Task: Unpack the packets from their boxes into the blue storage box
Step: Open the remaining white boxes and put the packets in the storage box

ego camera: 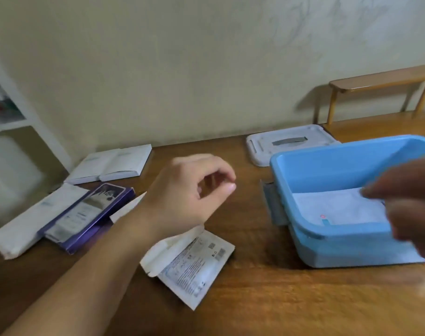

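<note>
Right hand [407, 202], blurred, is over the near right corner of the blue storage box [327, 163]; fingers reach down to the white packets [337, 209] lying in the box, but whether they pinch one or only touch cannot be told. Left hand [192, 192] hovers above the table [267, 299], fingers loosely curled, thumb and forefinger close together, nothing in it.

Below the left wrist: one opened white box [189, 260], flap out, printed side up, lying flat, well apart from the storage box. The left forearm crosses in front of its far end. To the left: one purple box [90, 214], resting partly on a long white box [24, 229]. Behind those, two white boxes [114, 163] side by side near the wall. One white lid [289, 144] lies flat just behind the storage box. A grey latch [273, 202] hangs on the storage box's left end.

Surface: brown wooden table against a pale cream wall. White shelving [10, 107] at far left; a wooden bench [381, 86] at far right.
</note>
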Available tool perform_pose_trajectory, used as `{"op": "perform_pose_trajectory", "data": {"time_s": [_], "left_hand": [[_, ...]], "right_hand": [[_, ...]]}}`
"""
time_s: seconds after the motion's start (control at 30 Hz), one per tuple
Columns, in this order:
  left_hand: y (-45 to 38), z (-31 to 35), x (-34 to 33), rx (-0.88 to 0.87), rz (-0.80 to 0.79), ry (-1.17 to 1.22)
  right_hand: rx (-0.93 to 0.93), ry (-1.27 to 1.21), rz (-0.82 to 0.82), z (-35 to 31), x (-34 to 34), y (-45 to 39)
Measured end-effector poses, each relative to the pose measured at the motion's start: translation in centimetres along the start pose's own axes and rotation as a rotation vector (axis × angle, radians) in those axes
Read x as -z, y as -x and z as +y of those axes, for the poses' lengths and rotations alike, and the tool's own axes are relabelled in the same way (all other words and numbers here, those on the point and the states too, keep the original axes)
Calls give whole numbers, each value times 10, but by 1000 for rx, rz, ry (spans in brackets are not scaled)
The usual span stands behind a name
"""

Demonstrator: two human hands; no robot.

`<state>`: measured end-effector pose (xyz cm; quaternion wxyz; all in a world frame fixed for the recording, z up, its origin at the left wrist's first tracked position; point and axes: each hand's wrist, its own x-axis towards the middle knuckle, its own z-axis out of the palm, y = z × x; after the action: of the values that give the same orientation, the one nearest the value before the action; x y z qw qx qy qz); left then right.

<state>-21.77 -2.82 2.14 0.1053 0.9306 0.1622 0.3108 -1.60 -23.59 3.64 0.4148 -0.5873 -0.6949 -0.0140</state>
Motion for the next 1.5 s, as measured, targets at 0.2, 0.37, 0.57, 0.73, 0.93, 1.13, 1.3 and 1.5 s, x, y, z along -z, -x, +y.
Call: {"op": "perform_pose_trajectory", "data": {"time_s": [0.2,0.37,0.57,0.73,0.93,1.13,1.3,1.5], "left_hand": [[98,-44,0,221,-262,-272],[125,-60,-9,263,-281,-209],[130,-64,-11,290,-213,-138],[130,-64,-13,327,-197,-127],[130,-65,-15,337,-192,-130],[125,-49,-11,339,-70,233],[91,-17,-1,301,-76,1089],[11,17,-5,277,90,1084]], "right_hand": [[172,287,-329,-22,-117,2],[515,624,-430,5,-166,-13],[765,651,-357,23,-178,-13],[763,581,-350,21,-168,-9],[707,644,-233,18,-156,5],[463,408,48,-16,-106,16],[-125,31,111,-18,-46,-24],[-431,-397,-64,18,19,-39]]}}
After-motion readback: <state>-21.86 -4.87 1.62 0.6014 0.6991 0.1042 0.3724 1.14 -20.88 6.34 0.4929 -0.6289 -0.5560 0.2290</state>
